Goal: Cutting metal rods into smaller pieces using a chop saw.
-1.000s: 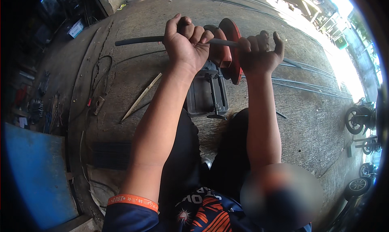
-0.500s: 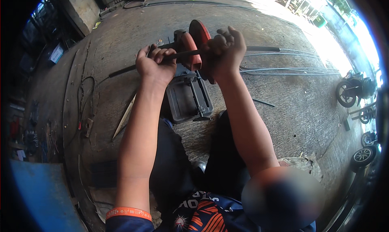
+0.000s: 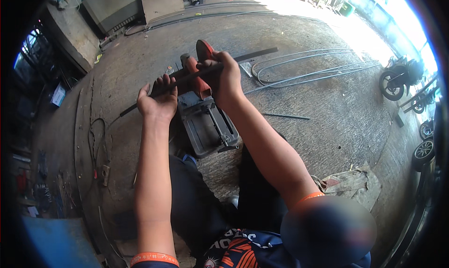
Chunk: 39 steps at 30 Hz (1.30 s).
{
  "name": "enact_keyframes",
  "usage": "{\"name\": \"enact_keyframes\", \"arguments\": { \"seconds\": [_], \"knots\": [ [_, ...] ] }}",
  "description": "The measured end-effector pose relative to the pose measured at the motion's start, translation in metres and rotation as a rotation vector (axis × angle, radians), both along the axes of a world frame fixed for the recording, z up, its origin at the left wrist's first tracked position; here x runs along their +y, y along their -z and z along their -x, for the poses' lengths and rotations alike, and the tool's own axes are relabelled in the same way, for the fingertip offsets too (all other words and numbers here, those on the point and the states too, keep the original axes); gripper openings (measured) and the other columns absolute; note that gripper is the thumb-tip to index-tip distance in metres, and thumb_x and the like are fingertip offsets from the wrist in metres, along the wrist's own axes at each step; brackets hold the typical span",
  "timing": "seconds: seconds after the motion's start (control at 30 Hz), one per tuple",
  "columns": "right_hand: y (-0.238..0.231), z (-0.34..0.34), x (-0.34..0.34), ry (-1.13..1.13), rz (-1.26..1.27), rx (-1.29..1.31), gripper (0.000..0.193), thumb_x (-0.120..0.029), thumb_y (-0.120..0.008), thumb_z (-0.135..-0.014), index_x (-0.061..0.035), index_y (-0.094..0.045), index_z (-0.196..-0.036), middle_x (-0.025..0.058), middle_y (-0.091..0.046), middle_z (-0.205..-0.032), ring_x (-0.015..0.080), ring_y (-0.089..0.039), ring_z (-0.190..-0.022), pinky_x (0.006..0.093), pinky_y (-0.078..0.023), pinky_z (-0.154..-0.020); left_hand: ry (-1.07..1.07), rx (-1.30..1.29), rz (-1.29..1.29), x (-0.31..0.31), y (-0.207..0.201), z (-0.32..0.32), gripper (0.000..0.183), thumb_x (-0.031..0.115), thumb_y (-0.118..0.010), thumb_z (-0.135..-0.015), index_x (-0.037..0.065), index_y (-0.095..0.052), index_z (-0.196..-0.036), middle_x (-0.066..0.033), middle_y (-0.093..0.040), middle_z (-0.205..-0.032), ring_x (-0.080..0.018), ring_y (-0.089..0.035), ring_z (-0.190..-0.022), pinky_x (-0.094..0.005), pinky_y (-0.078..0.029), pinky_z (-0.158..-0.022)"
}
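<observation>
A long dark metal bar (image 3: 257, 54) is held up at a slant in both hands, its right end higher in the view. My left hand (image 3: 158, 102) is palm up, its fingers loosely curled under the bar near the left end. Farther along, my right hand (image 3: 228, 78) grips the bar, most of its fingers hidden behind it. Just beyond and below the bar stands a cut-off saw (image 3: 202, 87) with red guards and a grey base between my legs. The bar and my right hand cover part of the saw.
Long bent metal rods (image 3: 299, 74) lie on the floor to the right, with a short dark rod (image 3: 286, 116) nearer. A crumpled cloth (image 3: 358, 186) is at lower right. Motorbikes (image 3: 394, 84) stand along the right side. A black cable (image 3: 96, 146) loops on the left, beyond a blue panel (image 3: 61, 240).
Both hands have shifted left with the bar, and the bar slants more. My left fingers have loosened and straightened. The whole view has also turned slightly.
</observation>
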State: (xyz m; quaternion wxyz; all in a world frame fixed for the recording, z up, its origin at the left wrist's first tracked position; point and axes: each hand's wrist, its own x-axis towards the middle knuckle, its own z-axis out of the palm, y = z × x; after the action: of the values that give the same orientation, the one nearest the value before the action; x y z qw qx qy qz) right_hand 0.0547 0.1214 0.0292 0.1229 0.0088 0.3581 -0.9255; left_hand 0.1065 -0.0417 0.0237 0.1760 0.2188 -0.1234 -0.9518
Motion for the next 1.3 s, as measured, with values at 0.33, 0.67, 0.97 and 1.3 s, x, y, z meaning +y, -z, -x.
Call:
{"name": "enact_keyframes", "arguments": {
  "seconds": [0.33,0.67,0.97,1.3],
  "knots": [
    [-0.010,-0.013,0.001,-0.027,-0.088,-0.026,0.024,-0.024,-0.057,-0.080,-0.0020,-0.063,-0.085,0.0068,-0.062,-0.077,0.0158,-0.056,-0.063,0.0286,-0.041,-0.054,-0.016,-0.002,0.026,-0.007,0.001,-0.003,0.040,0.029,-0.042,-0.093,-0.001,-0.031,-0.117,-0.0236,-0.053,-0.120,-0.0440,-0.053,-0.114,-0.0571,-0.043,-0.097],
    [-0.004,-0.013,-0.005,0.025,-0.263,0.202,0.028,-0.021,-0.062,-0.082,-0.0036,-0.052,-0.101,0.0070,-0.060,-0.087,0.0151,-0.060,-0.068,0.0275,-0.040,-0.044,0.010,-0.099,-0.037,-0.008,-0.002,-0.005,0.045,0.032,-0.047,-0.090,-0.003,-0.033,-0.114,-0.0244,-0.054,-0.119,-0.0422,-0.055,-0.112,-0.0534,-0.043,-0.097],
    [0.004,-0.012,-0.014,0.122,-0.284,0.286,0.031,-0.014,-0.066,-0.076,0.0049,-0.052,-0.096,0.0103,-0.059,-0.086,0.0173,-0.057,-0.080,0.0308,-0.046,-0.074,0.051,-0.083,-0.030,-0.011,0.000,-0.007,0.051,0.031,-0.048,-0.089,-0.005,-0.032,-0.122,-0.0233,-0.052,-0.120,-0.0410,-0.055,-0.112,-0.0511,-0.044,-0.097],
    [0.002,-0.011,-0.013,0.100,-0.304,0.274,0.018,-0.018,-0.064,-0.083,-0.0042,-0.053,-0.087,0.0013,-0.053,-0.065,0.0080,-0.046,-0.045,0.0224,-0.032,-0.036,0.019,-0.071,-0.088,-0.007,-0.003,-0.006,0.056,0.033,-0.047,-0.089,-0.004,-0.031,-0.129,-0.0218,-0.052,-0.121,-0.0393,-0.054,-0.115,-0.0506,-0.042,-0.099]
  ]
}}
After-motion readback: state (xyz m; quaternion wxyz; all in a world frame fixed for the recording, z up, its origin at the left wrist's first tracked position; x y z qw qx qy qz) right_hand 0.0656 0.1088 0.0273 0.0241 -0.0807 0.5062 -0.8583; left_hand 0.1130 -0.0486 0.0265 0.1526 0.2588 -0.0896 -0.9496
